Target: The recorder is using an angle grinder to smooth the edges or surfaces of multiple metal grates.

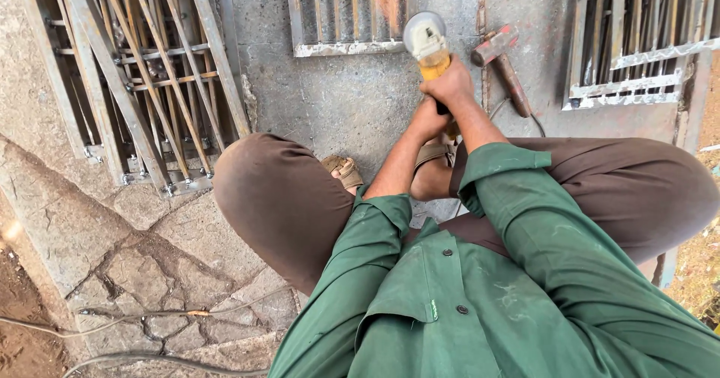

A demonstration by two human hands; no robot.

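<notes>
I squat on the ground in a green shirt and brown trousers. Both hands hold a yellow angle grinder (429,48). My right hand (450,84) grips the front of its body, just behind the grey disc guard. Behind that, my left hand (426,120) is closed on the rear handle. The disc rests against the bottom edge of a grey metal grille (346,46) lying on the concrete, and orange sparks fly up over its bars.
A rusty hammer (504,63) lies right of the grinder. Another metal grille (637,70) lies at the far right, and a stack of barred frames (142,78) at the left. Cables (142,318) run over cracked stone paving at the lower left.
</notes>
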